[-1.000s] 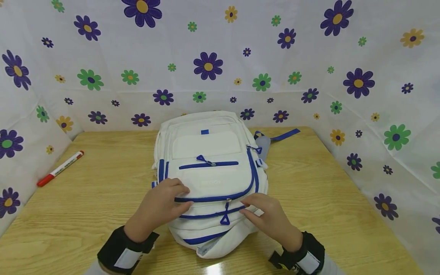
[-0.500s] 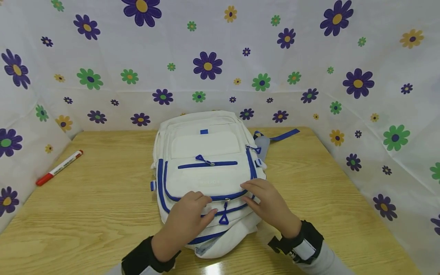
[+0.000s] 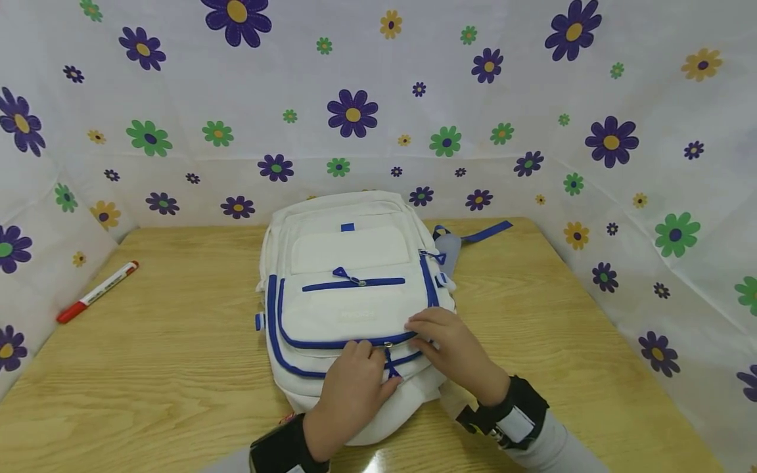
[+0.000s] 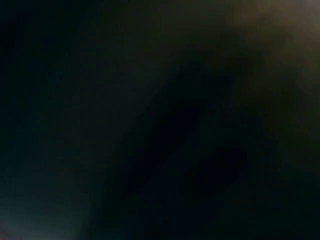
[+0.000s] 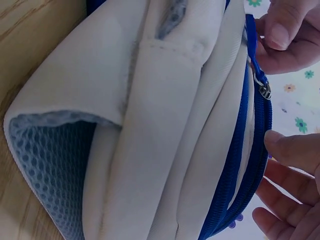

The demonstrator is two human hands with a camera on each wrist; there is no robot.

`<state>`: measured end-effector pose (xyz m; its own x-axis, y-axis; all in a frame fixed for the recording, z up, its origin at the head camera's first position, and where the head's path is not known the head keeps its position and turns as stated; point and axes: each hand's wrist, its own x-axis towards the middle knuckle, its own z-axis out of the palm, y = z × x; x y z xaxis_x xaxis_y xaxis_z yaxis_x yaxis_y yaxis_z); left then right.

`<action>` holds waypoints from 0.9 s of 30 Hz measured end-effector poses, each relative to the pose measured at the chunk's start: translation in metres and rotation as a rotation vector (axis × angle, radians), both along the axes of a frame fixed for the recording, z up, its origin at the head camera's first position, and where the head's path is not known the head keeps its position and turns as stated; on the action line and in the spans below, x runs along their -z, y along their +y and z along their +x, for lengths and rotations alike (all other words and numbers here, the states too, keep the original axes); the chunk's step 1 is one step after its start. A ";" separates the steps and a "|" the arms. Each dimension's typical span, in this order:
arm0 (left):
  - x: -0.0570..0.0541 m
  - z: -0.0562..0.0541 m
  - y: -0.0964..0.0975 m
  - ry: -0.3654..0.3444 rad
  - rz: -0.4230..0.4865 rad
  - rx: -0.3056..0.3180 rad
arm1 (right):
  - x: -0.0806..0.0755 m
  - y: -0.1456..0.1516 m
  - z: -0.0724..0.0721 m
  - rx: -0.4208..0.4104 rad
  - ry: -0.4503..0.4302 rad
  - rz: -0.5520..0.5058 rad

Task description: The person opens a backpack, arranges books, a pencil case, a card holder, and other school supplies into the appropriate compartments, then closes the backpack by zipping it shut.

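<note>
A white backpack with blue zips lies on the table, its lower end towards me. My left hand is over its lower front with curled fingers beside a blue zipper pull; whether they pinch it I cannot tell. Thumb and fingertips of my right hand pinch the bag's edge at the blue zip, a little right of the metal slider. The right wrist view shows a flap with grey mesh lining at the bag's lower end. Darkness fills the left wrist view.
A capped red-and-white marker lies on the wooden table at the left. Behind the bag's right side extends a blue strap. Flower-patterned cloth encloses the back and sides.
My left hand has moved right, from the bag's left lower edge to the zipper pull. My right hand has shifted slightly upward on the zip edge. The backpack stays in place.
</note>
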<state>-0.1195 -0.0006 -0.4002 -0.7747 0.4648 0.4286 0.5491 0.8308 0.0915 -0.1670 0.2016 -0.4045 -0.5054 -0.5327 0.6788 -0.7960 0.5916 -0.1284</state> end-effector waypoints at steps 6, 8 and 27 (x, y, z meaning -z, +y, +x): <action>0.009 -0.002 0.004 0.123 0.001 -0.003 | 0.002 -0.004 -0.002 0.009 0.014 0.008; 0.011 -0.004 0.005 0.165 0.009 -0.003 | 0.003 -0.005 -0.002 0.008 0.021 0.003; 0.021 0.000 0.007 0.239 -0.081 0.054 | 0.004 -0.008 -0.002 0.035 0.003 0.012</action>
<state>-0.1192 0.0067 -0.4208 -0.6287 0.5434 0.5563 0.5910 0.7988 -0.1123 -0.1695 0.1940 -0.4087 -0.5222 -0.5224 0.6741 -0.7748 0.6209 -0.1190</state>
